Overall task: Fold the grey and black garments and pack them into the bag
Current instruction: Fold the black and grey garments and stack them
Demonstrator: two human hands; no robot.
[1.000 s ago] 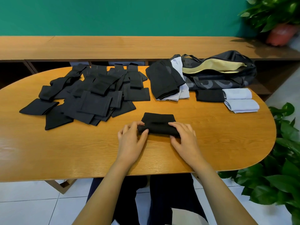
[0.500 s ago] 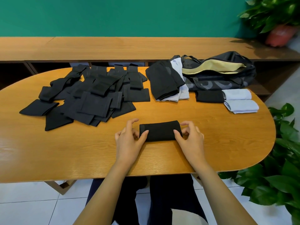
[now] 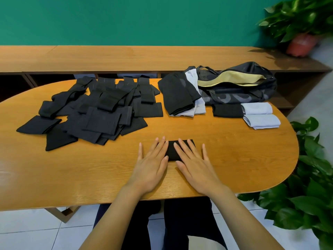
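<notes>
I am seeing bare table (image 3: 225, 159) lying open toward the bag (image 3: 237, 89), while folded rolls (image 3: 257, 109) are sitting just before it and a black pile (image 3: 93, 112) is crowding the left.

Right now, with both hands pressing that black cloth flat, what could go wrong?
The folded black cloth is only pressed flat by the left hand and right hand, so it may spring open when they lift. On the way to the bag, it could knock the folded grey pieces lying in front.

- Folded black garment (image 3: 171, 150): ends hidden under left hand (image 3: 152, 165) and right hand (image 3: 194, 165).
- Bag (image 3: 237, 94): inside hidden.
- Potted plant (image 3: 300, 44): cut off by top edge.
</notes>
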